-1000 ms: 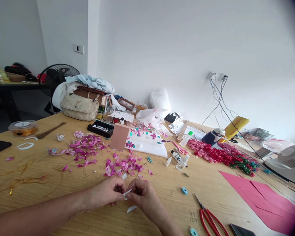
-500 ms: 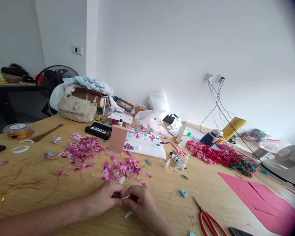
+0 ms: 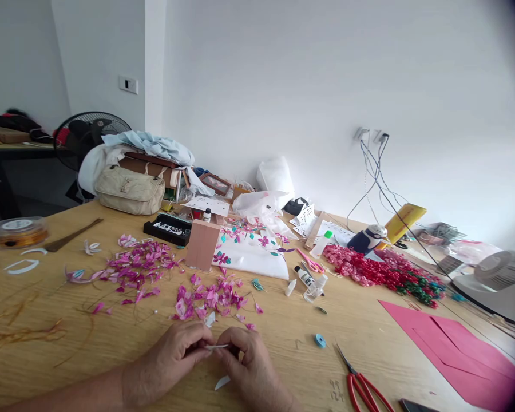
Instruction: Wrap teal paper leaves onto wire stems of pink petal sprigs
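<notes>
Near the front edge of the table, my left hand [image 3: 171, 357] and my right hand [image 3: 251, 363] meet, fingertips nearly touching. Both pinch a thin white strip [image 3: 216, 347] stretched between them. Another small white piece [image 3: 222, 382] lies on the wood just below, beside my right hand. A white petal-shaped piece [image 3: 210, 319] rests above my fingers, at the edge of a pile of pink-purple petals [image 3: 210, 297]. A second pink-purple pile [image 3: 141, 263] spreads farther left.
Red-handled scissors [image 3: 360, 383], a blue spool [image 3: 320, 341] and pink sheets [image 3: 455, 349] lie to the right. Small bottles [image 3: 304, 277], a wooden block [image 3: 203, 246] and a black tray [image 3: 167, 229] stand beyond. Orange thread [image 3: 23, 337] lies left.
The view has shifted slightly, so the table items sit a little farther left. My hands have turned a little, and the white strip between them now lies flatter and shows more.
</notes>
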